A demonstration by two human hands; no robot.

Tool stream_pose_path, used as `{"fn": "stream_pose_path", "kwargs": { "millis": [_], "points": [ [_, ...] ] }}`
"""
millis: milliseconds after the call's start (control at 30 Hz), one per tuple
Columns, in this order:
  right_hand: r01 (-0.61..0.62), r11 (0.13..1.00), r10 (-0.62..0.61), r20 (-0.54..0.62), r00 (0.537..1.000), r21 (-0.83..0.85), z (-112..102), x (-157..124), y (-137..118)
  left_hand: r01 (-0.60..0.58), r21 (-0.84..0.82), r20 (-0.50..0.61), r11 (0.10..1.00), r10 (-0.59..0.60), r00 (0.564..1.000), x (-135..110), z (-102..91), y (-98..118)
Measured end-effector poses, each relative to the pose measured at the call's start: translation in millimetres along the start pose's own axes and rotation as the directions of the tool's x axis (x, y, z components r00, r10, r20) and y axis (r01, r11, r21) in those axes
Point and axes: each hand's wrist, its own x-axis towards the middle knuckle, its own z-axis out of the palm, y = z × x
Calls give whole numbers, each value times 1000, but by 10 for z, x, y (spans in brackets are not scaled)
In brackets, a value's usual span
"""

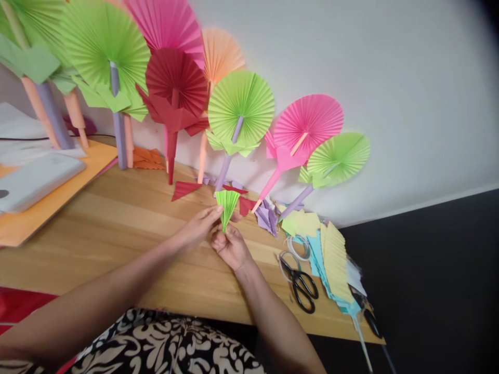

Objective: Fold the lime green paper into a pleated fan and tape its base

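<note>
A small piece of pleated green paper (227, 205) is held upright over the table, spread at its top and narrow at its base. My left hand (205, 223) is closed on its left edge, thumb on the pleats. Lower down, my right hand (231, 244) pinches the narrow base between thumb and fingers. Behind the hands, a round green paper fan (241, 106) on a purple paper handle leans against the wall. Red paper scraps (187, 190) lie just beyond the hands.
More paper fans in pink (307, 124), dark red (176, 78) and green line the wall. To the right lie black-handled scissors (302, 285), a tape roll (298, 248) and pleated yellow paper (335, 259). A white device (42, 182) rests on orange paper (23, 228) at left.
</note>
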Motion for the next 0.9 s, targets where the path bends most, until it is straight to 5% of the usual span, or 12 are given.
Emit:
{"fn": "stream_pose_path", "kwargs": {
  "millis": [100, 300, 433, 700, 900],
  "points": [
    [13, 998, -13, -5, 1000, 61, 1, -7, -26, 41, 6, 3, 999, -41, 999, 14, -16, -52],
    [-14, 1000, 14, -33, 999, 11, 13, -34, -19, -116, 19, -178, 993, 117, 977, 65, -103, 53],
    [-18, 1000, 19, -23, 1000, 18, 19, -37, -2, -126, 32, -205, 992, 130, 970, 62, -128, 113],
    [-25, 1000, 25, -33, 999, -16, 13, -34, 7, -104, -15, -154, 994, 100, 983, 92, -137, 15],
    [-27, 1000, 27, -24, 999, -4, -1, -27, 14, 47, -41, -26, 998, -48, 999, 59, -77, 21]
  ]
}}
